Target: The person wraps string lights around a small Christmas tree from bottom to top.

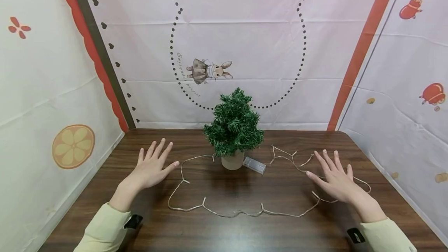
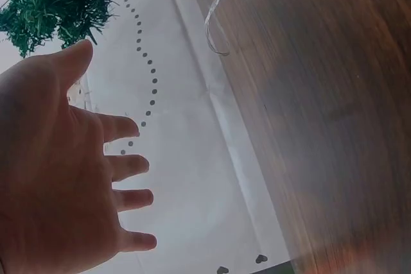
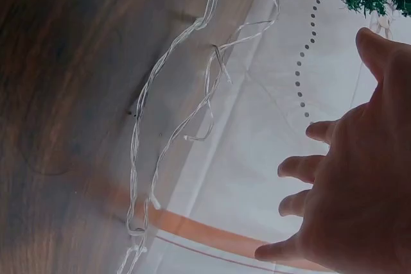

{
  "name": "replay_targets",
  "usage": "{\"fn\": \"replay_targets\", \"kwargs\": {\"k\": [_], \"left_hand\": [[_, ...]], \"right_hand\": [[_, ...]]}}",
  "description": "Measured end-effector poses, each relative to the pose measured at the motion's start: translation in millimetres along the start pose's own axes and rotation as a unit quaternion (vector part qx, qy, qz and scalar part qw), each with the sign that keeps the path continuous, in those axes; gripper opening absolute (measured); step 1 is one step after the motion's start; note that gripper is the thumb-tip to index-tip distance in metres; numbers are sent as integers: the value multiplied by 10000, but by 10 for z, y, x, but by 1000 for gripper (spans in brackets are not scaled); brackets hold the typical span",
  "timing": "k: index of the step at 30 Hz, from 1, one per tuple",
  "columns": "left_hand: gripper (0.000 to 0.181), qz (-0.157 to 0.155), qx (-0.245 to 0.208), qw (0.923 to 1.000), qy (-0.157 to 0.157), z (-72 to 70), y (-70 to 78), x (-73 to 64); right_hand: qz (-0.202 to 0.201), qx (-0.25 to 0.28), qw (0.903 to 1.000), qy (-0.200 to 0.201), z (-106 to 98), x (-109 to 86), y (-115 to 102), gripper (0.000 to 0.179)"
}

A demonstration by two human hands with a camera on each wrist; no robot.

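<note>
A small green artificial Christmas tree (image 1: 235,123) stands upright in a pale round pot (image 1: 232,161) at the back middle of the table. Beside the pot lies a clear battery box (image 1: 254,165). A string of fairy lights (image 1: 245,214) runs loosely over the tabletop in front of the tree, from the left side round to the right. My left hand (image 1: 151,169) is held with spread fingers left of the string, holding nothing. Over the string's right part, my right hand (image 1: 334,178) is also spread and holds nothing. Strands (image 3: 138,126) show beside it in the right wrist view.
Printed cloth walls enclose the brown wooden table (image 1: 196,236) on the left, back and right. The back cloth (image 1: 245,49) rises just behind the table's far edge. Black straps (image 1: 133,221) are at both wrists, by the pale sleeves (image 1: 105,224).
</note>
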State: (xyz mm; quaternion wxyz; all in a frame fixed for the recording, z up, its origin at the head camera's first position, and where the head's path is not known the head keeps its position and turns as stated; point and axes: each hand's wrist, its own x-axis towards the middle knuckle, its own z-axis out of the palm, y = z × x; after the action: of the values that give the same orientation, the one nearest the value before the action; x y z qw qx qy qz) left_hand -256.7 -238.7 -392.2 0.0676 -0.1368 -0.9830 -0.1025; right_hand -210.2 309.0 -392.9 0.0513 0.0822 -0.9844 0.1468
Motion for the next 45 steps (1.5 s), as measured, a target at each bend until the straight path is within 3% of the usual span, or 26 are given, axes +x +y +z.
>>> {"fn": "replay_targets", "kwargs": {"k": [11,20,27,32,35,39,45], "left_hand": [[76,648,-119,9976,230,57,49,-51],[72,993,-259,9941,361,90,154,-98],[73,1229,-352,9918,-5,103,273,-110],[75,1573,-573,9857,-200,153,338,-83],[76,1766,-710,9811,-350,181,367,-64],[74,1906,-932,9746,-717,217,396,-68],[74,1916,-1347,9616,-1430,251,385,-124]], "right_hand": [[-634,10,9976,290,37,16,-144,82],[-1157,215,9930,80,182,-17,-386,81],[-1565,306,9872,-54,267,-77,-568,81],[-2001,367,9790,-102,304,-82,-623,82],[-2238,484,9728,-348,322,-77,-645,83],[-2457,635,9646,-715,367,-76,-676,78],[-2859,813,9511,-836,429,-54,-702,80]]}}
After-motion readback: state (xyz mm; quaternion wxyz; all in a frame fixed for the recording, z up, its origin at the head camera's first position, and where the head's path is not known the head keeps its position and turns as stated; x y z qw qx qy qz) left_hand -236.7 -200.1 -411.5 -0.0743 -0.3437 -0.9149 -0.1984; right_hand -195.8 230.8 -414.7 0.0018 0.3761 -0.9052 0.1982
